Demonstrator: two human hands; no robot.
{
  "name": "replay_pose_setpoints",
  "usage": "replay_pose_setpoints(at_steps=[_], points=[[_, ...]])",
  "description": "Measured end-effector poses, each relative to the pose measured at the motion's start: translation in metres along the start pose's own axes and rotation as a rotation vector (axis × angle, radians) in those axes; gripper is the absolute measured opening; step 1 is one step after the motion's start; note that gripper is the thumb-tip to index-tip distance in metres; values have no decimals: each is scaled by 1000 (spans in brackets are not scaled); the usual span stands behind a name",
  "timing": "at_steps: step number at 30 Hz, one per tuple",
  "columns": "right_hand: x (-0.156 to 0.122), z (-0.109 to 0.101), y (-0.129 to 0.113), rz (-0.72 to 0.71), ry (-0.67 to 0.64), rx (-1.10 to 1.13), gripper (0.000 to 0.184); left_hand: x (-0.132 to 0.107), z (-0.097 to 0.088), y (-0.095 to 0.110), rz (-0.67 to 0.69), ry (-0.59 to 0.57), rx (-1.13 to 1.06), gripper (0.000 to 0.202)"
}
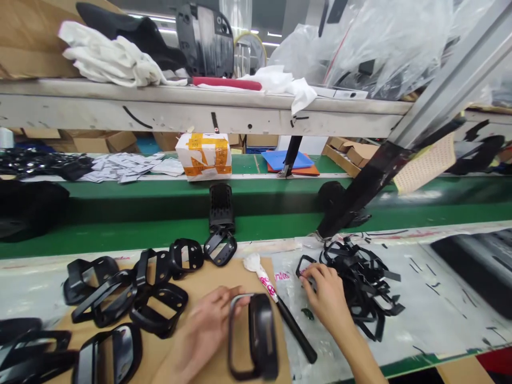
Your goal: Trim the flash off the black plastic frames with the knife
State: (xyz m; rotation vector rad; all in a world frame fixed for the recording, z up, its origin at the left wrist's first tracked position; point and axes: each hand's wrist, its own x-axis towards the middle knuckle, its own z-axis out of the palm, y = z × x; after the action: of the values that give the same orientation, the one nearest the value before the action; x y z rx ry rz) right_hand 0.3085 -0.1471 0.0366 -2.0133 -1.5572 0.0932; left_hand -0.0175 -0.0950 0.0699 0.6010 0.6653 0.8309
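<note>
My left hand [208,325] is closed on the top edge of a glossy black plastic frame [263,333], held upright above the cardboard. My right hand [328,298] pinches a thin black loop [305,262] at the left side of a tangled pile of thin black loops and strips [366,282]. Between my hands lies a black-handled tool [296,328], its upper end wrapped in white plastic with pink writing. Several similar black frames [160,309] rest on the cardboard sheet [204,280] left of my left hand.
Behind the worktop runs a green conveyor [264,205] with a black ribbed part [221,205] on it. A white box with yellow tape [204,156] stands farther back. An overhead shelf [168,109] crosses the view, and a slanted metal post [448,80] rises at right.
</note>
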Motion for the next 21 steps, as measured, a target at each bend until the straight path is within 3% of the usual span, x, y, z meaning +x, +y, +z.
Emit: replay_pose_setpoints(at_steps=[1, 3, 7, 11, 14, 17, 21], points=[[-1, -1, -2, 16, 12, 91, 18, 15, 10, -13, -25, 18, 45, 47], [-3, -1, -9, 67, 20, 262, 22, 42, 22, -30, 35, 12, 173, 37], [-13, 10, -26, 184, -38, 657, 27, 67, 18, -29, 152, -9, 408, 27], [-26, 34, -46, 198, -103, 794, 30, 62, 9, -23, 283, 36, 721, 16], [-32, 48, -59, 200, -138, 811, 31, 54, 12, -30, 292, 97, 974, 29], [-35, 50, -69, 204, -150, 843, 31, 51, 20, -35, 230, 134, 1114, 43], [-35, 43, -74, 228, -124, 975, 35, 50, 21, -18, 220, 183, 1327, 35]])
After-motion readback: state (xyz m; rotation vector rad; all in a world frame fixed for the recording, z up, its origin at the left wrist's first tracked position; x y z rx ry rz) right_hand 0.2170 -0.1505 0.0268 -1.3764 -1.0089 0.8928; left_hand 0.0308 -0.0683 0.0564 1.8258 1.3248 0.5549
